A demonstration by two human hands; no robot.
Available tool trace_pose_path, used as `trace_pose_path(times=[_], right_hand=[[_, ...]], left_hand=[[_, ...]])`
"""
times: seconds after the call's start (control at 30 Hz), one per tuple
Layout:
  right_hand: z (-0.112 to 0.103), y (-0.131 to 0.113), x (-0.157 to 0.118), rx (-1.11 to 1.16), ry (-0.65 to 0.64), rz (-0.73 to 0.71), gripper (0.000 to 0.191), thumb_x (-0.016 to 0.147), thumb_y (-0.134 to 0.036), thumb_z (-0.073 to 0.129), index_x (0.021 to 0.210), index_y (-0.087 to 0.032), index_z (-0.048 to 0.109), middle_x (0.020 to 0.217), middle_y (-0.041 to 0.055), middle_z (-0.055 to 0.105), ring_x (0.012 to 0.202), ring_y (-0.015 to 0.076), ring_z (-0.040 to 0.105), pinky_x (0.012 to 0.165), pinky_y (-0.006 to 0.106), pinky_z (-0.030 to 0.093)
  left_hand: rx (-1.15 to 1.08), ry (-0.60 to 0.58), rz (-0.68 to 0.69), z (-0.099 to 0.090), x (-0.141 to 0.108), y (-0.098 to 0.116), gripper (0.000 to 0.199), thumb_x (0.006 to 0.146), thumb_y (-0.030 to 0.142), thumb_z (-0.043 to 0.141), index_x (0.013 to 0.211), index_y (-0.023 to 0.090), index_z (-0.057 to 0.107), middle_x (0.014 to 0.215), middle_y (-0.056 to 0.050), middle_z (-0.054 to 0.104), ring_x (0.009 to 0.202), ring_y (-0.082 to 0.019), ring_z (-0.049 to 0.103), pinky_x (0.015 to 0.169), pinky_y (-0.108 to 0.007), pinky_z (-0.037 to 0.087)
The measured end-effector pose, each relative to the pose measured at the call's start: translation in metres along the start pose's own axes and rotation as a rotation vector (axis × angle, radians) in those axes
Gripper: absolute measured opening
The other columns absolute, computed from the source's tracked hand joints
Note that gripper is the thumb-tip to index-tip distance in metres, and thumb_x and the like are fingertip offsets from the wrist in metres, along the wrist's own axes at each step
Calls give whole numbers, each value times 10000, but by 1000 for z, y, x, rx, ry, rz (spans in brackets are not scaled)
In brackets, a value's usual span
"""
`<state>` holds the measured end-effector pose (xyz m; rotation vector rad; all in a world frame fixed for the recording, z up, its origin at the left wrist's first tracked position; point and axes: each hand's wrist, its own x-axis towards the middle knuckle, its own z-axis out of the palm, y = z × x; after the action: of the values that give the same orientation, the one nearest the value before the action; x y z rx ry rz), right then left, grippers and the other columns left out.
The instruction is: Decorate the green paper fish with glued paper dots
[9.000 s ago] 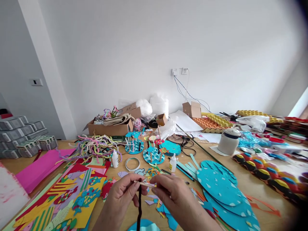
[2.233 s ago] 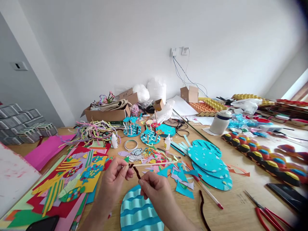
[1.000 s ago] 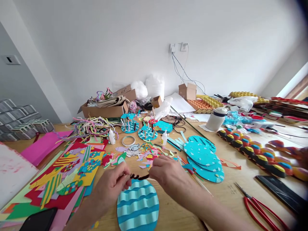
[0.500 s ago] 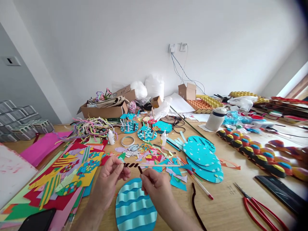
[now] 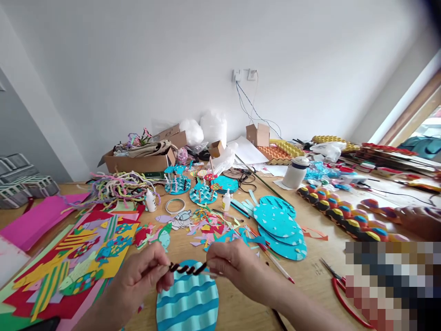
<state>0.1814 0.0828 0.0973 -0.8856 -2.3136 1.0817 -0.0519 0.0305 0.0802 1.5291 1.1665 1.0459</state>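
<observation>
A thin pale stick wound in a spiral with a dark brown pipe cleaner (image 5: 188,269) is stretched level between my hands. My left hand (image 5: 146,271) pinches its left end with thumb and fingers. My right hand (image 5: 232,262) is closed on the right part, where the fingers hide the pipe cleaner's end. Just below lies a blue oval card (image 5: 188,301) with wavy light-blue strips across it. Part of another dark pipe cleaner (image 5: 278,319) shows beyond my right forearm.
Red-handled scissors (image 5: 339,287) lie at right, beside a blurred-out patch. Another person's hand (image 5: 420,218) is at the right edge. Cut paper fish (image 5: 82,280) cover coloured sheets at left. Glue bottles (image 5: 226,201), a tape roll (image 5: 175,206) and blue ovals (image 5: 277,220) stand or lie farther back.
My hands have come lower, over the blue card. My right hand has moved from the pipe cleaner's loose tail to grip the wound stick's right side. The view has turned rightward.
</observation>
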Motion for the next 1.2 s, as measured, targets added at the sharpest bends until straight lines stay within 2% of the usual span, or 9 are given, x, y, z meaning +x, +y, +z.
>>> trace_pose_path(times=[0.13, 0.2, 0.37, 0.47, 0.63, 0.73, 0.83, 0.97, 1.2], right_hand=[[2, 2, -5, 729, -260, 185, 242, 779, -374, 545, 675, -155, 536, 543, -17, 585, 473, 79, 519, 484, 179, 365], [16, 8, -3, 1020, -240, 185, 288, 704, -418, 620, 667, -144, 541, 506, -10, 588, 424, 92, 532, 446, 189, 373], [60, 18, 13, 1311, 348, 167, 268, 652, -367, 689, 648, -152, 528, 425, -39, 553, 363, 79, 496, 406, 175, 354], [74, 23, 24, 1138, 606, 240, 296, 663, -411, 667, 636, -149, 531, 454, -19, 575, 376, 85, 509, 409, 182, 359], [76, 38, 30, 429, 738, 269, 289, 792, -409, 504, 626, -173, 528, 519, 12, 597, 419, 110, 534, 439, 210, 376], [69, 44, 25, -256, 733, 111, 268, 849, -276, 436, 632, -180, 561, 537, 17, 582, 485, 114, 519, 493, 218, 346], [58, 45, 19, -687, 697, -94, 277, 864, -189, 405, 643, -186, 572, 635, 37, 585, 605, 143, 508, 569, 244, 354], [45, 45, 16, -824, 618, -293, 237, 873, -128, 367, 767, -165, 575, 890, 82, 608, 817, 180, 520, 734, 289, 407], [46, 51, 14, -759, 523, -305, 237, 903, -162, 314, 804, -156, 530, 834, 77, 620, 751, 171, 556, 669, 279, 450]], left_hand=[[-258, -13, 21, 4, -2, 8, 176, 770, 351, 584, 671, 206, 567, 565, -17, 638, 512, -147, 575, 486, -230, 446], [-397, 48, 24, 12, 2, 9, 175, 743, 351, 620, 668, 206, 556, 528, -2, 631, 488, -137, 568, 467, -219, 435], [-484, 299, -28, 28, 18, 0, 200, 701, 328, 663, 695, 198, 511, 552, 20, 650, 513, -125, 587, 491, -206, 450], [-408, 431, -14, 36, 26, -9, 231, 688, 353, 662, 713, 190, 500, 583, 10, 669, 538, -138, 609, 528, -231, 479], [-310, 526, -4, 46, 33, -19, 213, 694, 342, 643, 693, 184, 501, 588, 8, 668, 539, -146, 621, 562, -262, 514], [-289, 537, -29, 47, 34, -21, 208, 691, 351, 635, 684, 186, 508, 582, 9, 664, 542, -152, 627, 563, -269, 521], [-282, 504, -80, 44, 32, -20, 231, 669, 375, 645, 671, 186, 513, 576, 3, 661, 530, -159, 625, 547, -273, 518], [-280, 434, -147, 40, 30, -18, 242, 655, 385, 649, 653, 184, 514, 578, -5, 660, 535, -166, 626, 536, -274, 512], [-254, 407, -144, 39, 28, -16, 229, 672, 377, 626, 647, 193, 493, 566, -1, 658, 527, -159, 620, 521, -262, 498]])
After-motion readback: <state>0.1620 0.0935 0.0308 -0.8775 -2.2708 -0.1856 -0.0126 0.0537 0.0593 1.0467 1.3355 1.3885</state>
